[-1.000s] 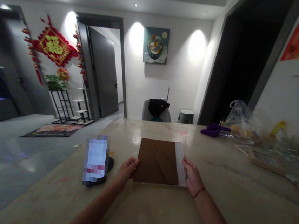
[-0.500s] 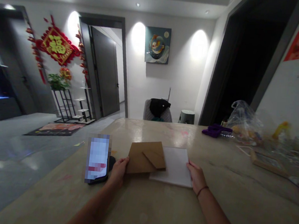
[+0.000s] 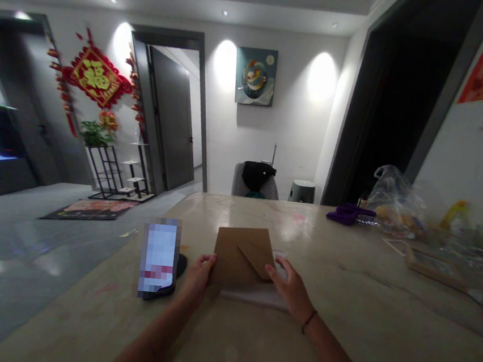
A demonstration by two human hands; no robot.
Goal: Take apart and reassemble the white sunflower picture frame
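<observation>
A brown backing board [image 3: 239, 269] with a slanted stand flap on its face is tilted up in front of me. My left hand [image 3: 200, 274] is closed on its left edge, thumb in front. Behind and below the board, a flat white panel [image 3: 251, 297] is mostly covered; its lower edge shows. My right hand [image 3: 293, 288] is at the right edges of both, fingers apart, the thumb at the board's lower right corner. How firmly its fingertips touch the board or panel cannot be seen.
A phone [image 3: 159, 258] with a blurred screen leans on a dark stand left of my hand. To the right lie a wooden frame [image 3: 433, 266], a purple cloth [image 3: 349, 214] and a clear plastic bag [image 3: 397, 201]. A chair [image 3: 238, 180] stands beyond the table [image 3: 338, 327].
The white panel has moved left behind the brown board. My right hand has shifted left and loosened its fingers. The board has moved slightly right in my left hand.
</observation>
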